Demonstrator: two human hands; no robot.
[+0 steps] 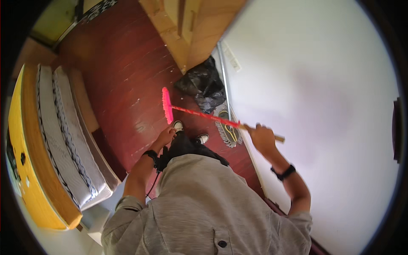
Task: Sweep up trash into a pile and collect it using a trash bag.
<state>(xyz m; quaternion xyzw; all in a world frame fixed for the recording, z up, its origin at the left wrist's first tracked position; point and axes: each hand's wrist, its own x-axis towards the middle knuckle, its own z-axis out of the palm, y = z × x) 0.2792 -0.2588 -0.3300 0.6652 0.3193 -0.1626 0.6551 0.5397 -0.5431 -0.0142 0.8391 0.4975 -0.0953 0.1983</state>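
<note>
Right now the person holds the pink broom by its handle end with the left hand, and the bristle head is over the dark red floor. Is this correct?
Not quite: it is the right hand that grips the handle end of the pink broom. The left hand hangs open, holding nothing. The head view shows this. The bristle head is indeed over the dark red floor.

The right hand (261,137) grips the broom (199,112) near its handle's end; its pink head sits over the red floor (123,63). The left hand (165,137) hangs free. A black bag (204,85) lies by the wall (318,106).
</note>
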